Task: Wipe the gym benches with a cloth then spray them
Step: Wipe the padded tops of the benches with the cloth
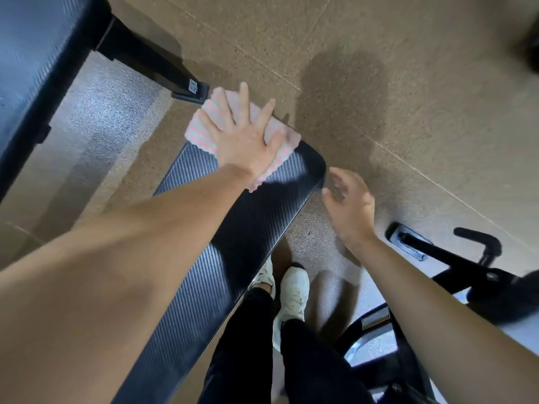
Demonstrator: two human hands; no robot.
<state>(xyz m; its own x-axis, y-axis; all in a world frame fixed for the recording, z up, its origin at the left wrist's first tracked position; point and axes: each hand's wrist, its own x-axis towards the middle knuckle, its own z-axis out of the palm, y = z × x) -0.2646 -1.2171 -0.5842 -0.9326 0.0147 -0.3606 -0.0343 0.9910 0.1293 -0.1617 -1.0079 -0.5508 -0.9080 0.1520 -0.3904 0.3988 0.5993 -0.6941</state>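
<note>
Your cloth (288, 141) at centre frame is striped in pink and pale grey-white bands. The bench (253, 228) beneath it is black, its pad covered in a fine diagonal weave like carbon fibre that catches grey highlights. The second bench (32, 53) at upper left has the same weave, black with a bluish sheen. Its leg (145, 56) is plain black, with a small white label (193, 84) bearing a dark square code. The floor (379, 39) is tan with dark speckles and thin pale seams, and a grey speckled patch (99, 112) lies at left. Your trousers (248, 345) are black and your shoes (294, 290) white. The equipment (466, 266) at lower right is black.
</note>
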